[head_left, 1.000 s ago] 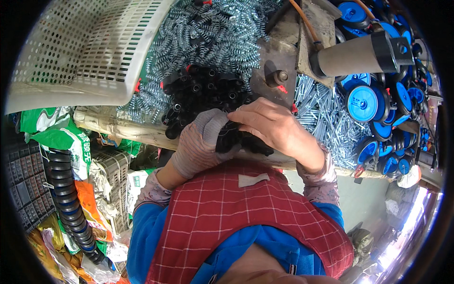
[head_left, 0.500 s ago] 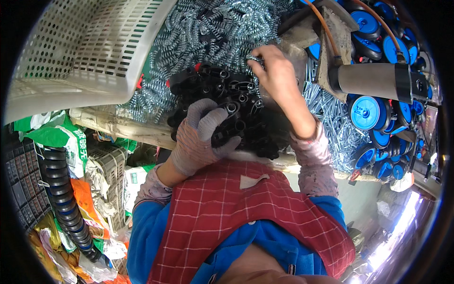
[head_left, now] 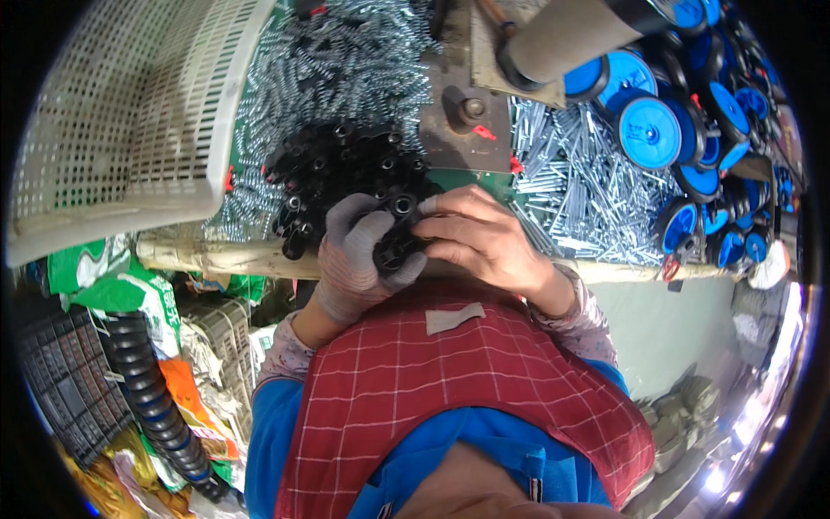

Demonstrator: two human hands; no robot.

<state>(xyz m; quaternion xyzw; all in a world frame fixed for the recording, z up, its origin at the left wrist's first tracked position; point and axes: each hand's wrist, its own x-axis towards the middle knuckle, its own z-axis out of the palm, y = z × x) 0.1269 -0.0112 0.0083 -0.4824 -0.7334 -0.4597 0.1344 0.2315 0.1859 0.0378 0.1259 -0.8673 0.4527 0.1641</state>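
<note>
The gloved left hand is curled around a black part at the front edge of the desk. The bare right hand is at the part's right side, fingers narrowly spaced; whether it grips anything cannot be told. A pile of black fittings lies just beyond, before coil springs.

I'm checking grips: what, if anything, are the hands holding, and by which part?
The left hand holds a black part by its side; the right hand's hold cannot be told.
</note>
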